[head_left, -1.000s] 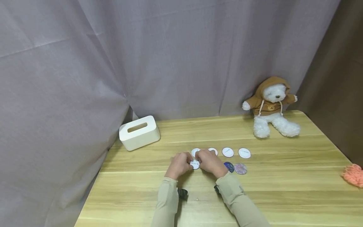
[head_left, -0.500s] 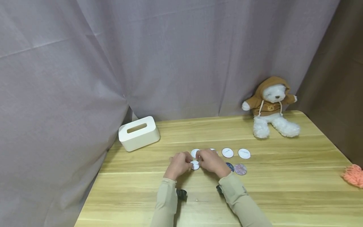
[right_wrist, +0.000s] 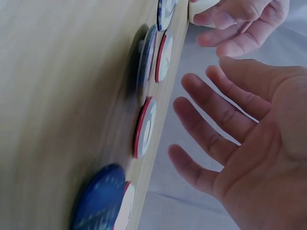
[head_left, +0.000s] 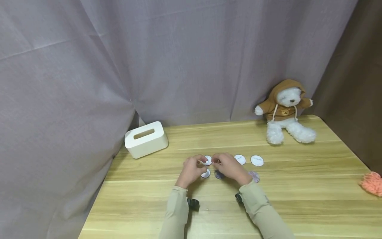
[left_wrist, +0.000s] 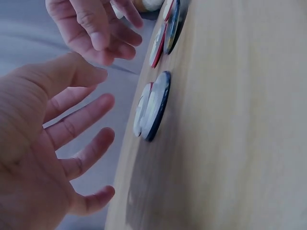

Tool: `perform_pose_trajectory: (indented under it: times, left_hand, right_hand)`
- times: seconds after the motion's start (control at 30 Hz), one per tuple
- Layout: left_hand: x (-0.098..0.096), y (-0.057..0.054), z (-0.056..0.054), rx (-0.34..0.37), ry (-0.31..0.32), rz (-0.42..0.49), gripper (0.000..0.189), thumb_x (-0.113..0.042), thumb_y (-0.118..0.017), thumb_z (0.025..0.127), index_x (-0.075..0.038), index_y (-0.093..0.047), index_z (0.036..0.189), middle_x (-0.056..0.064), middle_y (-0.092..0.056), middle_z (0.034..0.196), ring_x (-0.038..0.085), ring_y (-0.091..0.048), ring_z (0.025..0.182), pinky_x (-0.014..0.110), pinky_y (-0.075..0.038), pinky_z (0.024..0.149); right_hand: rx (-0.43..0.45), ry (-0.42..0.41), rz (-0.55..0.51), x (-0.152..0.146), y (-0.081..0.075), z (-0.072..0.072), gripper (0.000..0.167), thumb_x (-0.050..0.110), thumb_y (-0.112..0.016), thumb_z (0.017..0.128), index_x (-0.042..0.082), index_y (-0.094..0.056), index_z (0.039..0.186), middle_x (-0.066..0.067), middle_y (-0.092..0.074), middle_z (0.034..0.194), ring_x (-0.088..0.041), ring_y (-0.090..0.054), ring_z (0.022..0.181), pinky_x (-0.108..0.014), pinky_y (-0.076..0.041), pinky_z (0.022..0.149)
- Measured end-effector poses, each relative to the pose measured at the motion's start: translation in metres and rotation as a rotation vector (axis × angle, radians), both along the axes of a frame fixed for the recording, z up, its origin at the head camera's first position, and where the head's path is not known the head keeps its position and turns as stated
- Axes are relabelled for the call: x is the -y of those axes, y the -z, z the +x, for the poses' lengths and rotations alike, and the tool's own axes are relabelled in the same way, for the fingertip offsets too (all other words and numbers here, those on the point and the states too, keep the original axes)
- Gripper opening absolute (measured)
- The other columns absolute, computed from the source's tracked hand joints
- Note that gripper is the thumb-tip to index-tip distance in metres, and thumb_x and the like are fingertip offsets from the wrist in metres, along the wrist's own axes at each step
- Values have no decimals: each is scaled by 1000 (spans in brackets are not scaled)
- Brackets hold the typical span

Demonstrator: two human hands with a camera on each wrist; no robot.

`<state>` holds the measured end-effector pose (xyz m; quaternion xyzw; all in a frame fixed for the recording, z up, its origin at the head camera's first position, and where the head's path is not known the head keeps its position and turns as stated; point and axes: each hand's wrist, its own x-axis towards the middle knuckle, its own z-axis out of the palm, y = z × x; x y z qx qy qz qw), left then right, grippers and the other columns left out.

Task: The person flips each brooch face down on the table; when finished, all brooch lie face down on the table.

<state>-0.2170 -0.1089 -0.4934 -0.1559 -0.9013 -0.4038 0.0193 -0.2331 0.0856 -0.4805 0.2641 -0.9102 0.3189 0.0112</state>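
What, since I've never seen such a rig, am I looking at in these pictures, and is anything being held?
There is no machine here: the left hand and right hand belong to a person in beige sleeves. The wide picture comes from a camera worn on the head, looking forward and down. The two close, sideways-looking ones come from a camera on each wrist.

On the wooden table lie flat round discs, among them white ones, a dark one and a pinkish one. Around them are a white slotted box, a teddy bear and some coral yarn.

Neither hand grips anything; the fingers are spread near the discs.
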Motion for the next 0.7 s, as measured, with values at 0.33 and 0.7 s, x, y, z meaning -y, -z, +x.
perform_pose_trajectory:
  times: [0.33,0.7]
  left_hand:
    - [-11,5,-1,69,61,-40,30,-11,-77,77,-13,-73,107,-4,-73,103,23,-56,104,54,-29,100]
    - [-25,6,0,62,122,-168,31,-7,-83,69,-17,-76,97,-10,-69,97,22,-49,106,61,-20,104]
  right_hand:
    - [74,11,-13,-18,-2,5,17,0,-71,83,2,-72,100,-8,-70,98,-30,-65,98,-49,-52,88]
    - [59,-33,74,-26,7,9,39,-16,-66,58,9,-69,87,0,-64,83,-22,-56,84,-46,-47,81]
